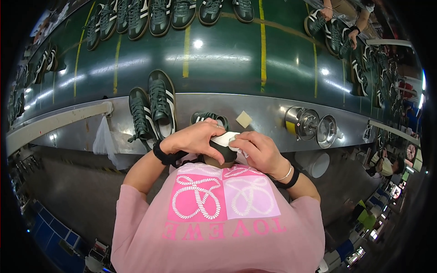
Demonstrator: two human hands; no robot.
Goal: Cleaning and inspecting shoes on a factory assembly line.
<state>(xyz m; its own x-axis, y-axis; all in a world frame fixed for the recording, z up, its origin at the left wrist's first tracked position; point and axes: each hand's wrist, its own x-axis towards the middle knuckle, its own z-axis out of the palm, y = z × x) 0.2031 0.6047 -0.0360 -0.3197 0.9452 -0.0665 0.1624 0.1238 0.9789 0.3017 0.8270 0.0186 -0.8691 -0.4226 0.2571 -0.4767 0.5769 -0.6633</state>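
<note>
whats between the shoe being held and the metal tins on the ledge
In the head view, a small pale square pad lies on the ledge between the held shoe and the metal tins.

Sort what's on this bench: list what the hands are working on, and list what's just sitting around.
In hand:
- dark green shoe, gripped by the left hand
- white cloth, pressed on it by the right hand

Lying about:
- shoe pair at the bench edge
- metal tins
- small pale pad
- plastic bag hanging from the rail
- shoes on the green belt
</note>
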